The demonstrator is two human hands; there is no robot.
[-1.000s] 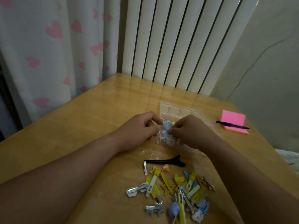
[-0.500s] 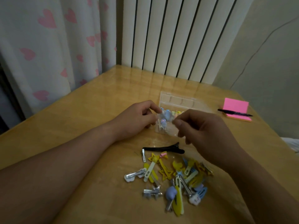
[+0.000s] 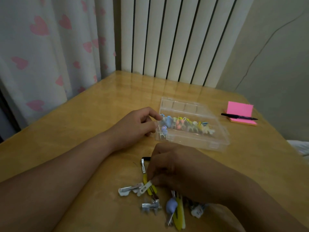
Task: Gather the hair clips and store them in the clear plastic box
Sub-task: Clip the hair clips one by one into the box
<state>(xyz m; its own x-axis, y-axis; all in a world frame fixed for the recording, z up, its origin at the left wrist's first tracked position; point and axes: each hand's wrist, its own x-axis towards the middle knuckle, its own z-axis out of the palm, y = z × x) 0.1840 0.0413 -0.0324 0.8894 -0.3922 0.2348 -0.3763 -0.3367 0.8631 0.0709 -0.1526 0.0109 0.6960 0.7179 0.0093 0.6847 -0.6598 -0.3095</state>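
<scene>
The clear plastic box (image 3: 194, 140) lies open on the wooden table with a row of pastel hair clips (image 3: 187, 126) inside. My left hand (image 3: 135, 126) grips the box's left end between thumb and fingers. Nearer to me lies a pile of loose hair clips (image 3: 152, 205), among them a silver-white one (image 3: 129, 190) and a purple one (image 3: 171, 205). My right hand (image 3: 180, 171) is down on this pile, its fingertips pinching a yellow clip with a white tip (image 3: 145, 186). A black clip (image 3: 145, 158) is mostly hidden under that hand.
A pink sticky-note pad (image 3: 240, 109) with a black pen (image 3: 239, 116) across it sits at the table's far right. A white radiator (image 3: 175, 39) and a heart-print curtain (image 3: 50, 47) stand behind the table's back edge.
My right hand has left the box and come down toward me onto the loose pile, where it now pinches a clip. My left hand stays at the box's left end.
</scene>
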